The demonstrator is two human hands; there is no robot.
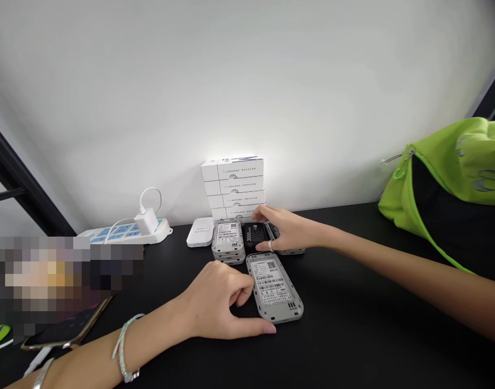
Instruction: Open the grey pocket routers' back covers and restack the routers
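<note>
A grey device housing (278, 292) lies on the black table, its open back showing a printed label with a QR code. My left hand (221, 302) grips it from the left, with the curled fingers against its side and the thumb at its near edge. Beyond it, my right hand (282, 227) has thumb and fingers at opposite ends of a black battery (253, 236) marked 3000mAh. Left of the battery stands a stack of similar housings (228, 237). More housings (294, 250) sit partly hidden under my right hand, with a dark battery showing in the top one.
White boxes (235, 189) are stacked against the wall, beside a pile of white covers (200, 232). A power strip (162, 231) with a white charger (147, 221) stands back left. A phone (65, 327) lies near left, partly blurred out. A green bag (442, 162) stands right.
</note>
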